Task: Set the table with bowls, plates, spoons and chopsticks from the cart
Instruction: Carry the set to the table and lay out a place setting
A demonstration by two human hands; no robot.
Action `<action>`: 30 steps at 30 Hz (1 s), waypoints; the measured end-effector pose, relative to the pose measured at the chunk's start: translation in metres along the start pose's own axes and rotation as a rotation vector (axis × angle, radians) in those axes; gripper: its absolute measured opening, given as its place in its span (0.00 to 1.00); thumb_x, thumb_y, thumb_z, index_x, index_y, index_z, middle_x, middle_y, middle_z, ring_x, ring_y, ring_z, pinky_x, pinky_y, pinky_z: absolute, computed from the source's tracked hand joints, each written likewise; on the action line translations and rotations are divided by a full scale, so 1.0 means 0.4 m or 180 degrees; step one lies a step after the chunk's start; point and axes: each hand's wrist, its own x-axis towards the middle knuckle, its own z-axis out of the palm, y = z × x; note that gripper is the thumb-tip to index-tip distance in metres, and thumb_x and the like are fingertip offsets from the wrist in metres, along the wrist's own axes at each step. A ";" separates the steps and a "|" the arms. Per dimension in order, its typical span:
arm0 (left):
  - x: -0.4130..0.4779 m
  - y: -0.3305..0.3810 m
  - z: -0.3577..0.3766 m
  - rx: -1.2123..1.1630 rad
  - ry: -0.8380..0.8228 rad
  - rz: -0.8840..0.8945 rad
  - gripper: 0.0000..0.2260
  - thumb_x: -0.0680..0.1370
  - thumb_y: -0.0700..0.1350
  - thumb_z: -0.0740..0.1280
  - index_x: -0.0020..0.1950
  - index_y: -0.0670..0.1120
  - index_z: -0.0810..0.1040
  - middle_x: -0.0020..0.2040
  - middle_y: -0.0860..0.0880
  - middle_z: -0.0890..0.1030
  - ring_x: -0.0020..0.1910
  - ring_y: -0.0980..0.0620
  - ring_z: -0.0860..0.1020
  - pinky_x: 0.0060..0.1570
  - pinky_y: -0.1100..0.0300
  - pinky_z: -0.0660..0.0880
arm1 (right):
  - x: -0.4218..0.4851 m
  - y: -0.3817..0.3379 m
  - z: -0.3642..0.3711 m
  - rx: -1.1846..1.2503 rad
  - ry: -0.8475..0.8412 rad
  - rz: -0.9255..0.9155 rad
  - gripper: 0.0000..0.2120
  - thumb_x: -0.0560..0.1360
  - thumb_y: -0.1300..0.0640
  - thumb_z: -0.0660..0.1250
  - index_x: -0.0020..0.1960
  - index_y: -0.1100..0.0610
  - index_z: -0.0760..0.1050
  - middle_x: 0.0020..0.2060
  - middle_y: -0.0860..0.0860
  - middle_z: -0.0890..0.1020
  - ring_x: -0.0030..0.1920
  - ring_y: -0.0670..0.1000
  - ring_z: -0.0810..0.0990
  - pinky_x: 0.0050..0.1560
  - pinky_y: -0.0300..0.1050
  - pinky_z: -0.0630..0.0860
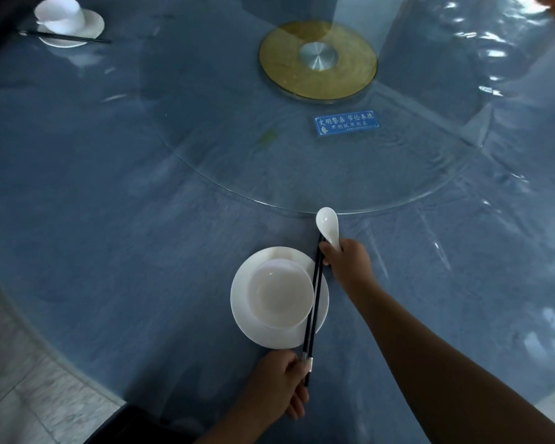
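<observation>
Near place setting: a white plate (241, 302) lies on the blue-covered table (109, 203) close to the near edge, with a white bowl (281, 293) standing upright on it, slightly far of the plate's centre. A pair of black chopsticks (314, 293) runs near-to-far across the right part of the plate, just beside the bowl's right rim; whether the pair rests on the plate or is held just above it cannot be told. The left grip (279, 382) is just near of the plate, fingers curled, pinching the chopsticks at their near end beside the silver band. The right grip (346, 261) is just right of the plate's far edge, fingers closed round the far tips of the chopsticks and the handle of a white spoon (327, 224). The spoon's bowl end projects far of the grip, reaching the near edge of the glass turntable (302, 174). At the centre of the turntable is a gold disc (318, 75) with a metal hub; a blue sign (346, 122) lies near of it. Far left: a second plate (93, 24) carries a second bowl (58, 12), with a second pair of chopsticks (68, 36) laid across the plate's near side. Pale floor tiles (29, 395) are visible at near left.
</observation>
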 end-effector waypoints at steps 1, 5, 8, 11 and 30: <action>-0.001 0.000 0.000 -0.0032 -0.0011 0.0000 0.13 0.82 0.48 0.63 0.44 0.40 0.74 0.29 0.45 0.80 0.22 0.48 0.76 0.22 0.60 0.72 | -0.007 0.003 0.002 0.0050 0.0034 -0.0008 0.15 0.76 0.52 0.67 0.31 0.55 0.75 0.22 0.46 0.77 0.23 0.40 0.74 0.28 0.38 0.62; -0.003 0.001 -0.001 -0.0072 -0.0032 -0.0037 0.15 0.82 0.49 0.63 0.43 0.39 0.74 0.30 0.45 0.80 0.23 0.47 0.77 0.23 0.59 0.73 | -0.025 0.010 0.008 0.0200 0.0154 -0.0012 0.16 0.75 0.53 0.66 0.30 0.56 0.75 0.21 0.44 0.78 0.24 0.37 0.75 0.28 0.38 0.63; -0.003 -0.002 -0.003 0.0123 0.0022 -0.0050 0.19 0.81 0.53 0.62 0.45 0.36 0.75 0.30 0.45 0.81 0.25 0.46 0.79 0.25 0.57 0.75 | -0.029 0.012 0.011 0.0241 0.0230 -0.0036 0.16 0.76 0.53 0.65 0.30 0.56 0.75 0.22 0.46 0.78 0.24 0.38 0.75 0.29 0.39 0.64; -0.008 -0.001 -0.005 0.0549 0.0228 -0.0026 0.23 0.78 0.61 0.62 0.45 0.39 0.76 0.32 0.41 0.82 0.23 0.48 0.79 0.24 0.60 0.74 | -0.037 0.011 0.010 0.0293 0.0244 -0.0062 0.15 0.76 0.52 0.65 0.32 0.56 0.75 0.24 0.48 0.79 0.24 0.41 0.75 0.31 0.41 0.66; -0.005 0.109 -0.269 -0.0277 0.1153 0.0756 0.13 0.80 0.47 0.68 0.60 0.62 0.73 0.51 0.53 0.81 0.33 0.44 0.85 0.28 0.54 0.80 | -0.192 -0.005 -0.136 0.0447 -0.1200 -0.0551 0.19 0.76 0.68 0.68 0.65 0.58 0.74 0.29 0.52 0.80 0.27 0.46 0.76 0.31 0.42 0.73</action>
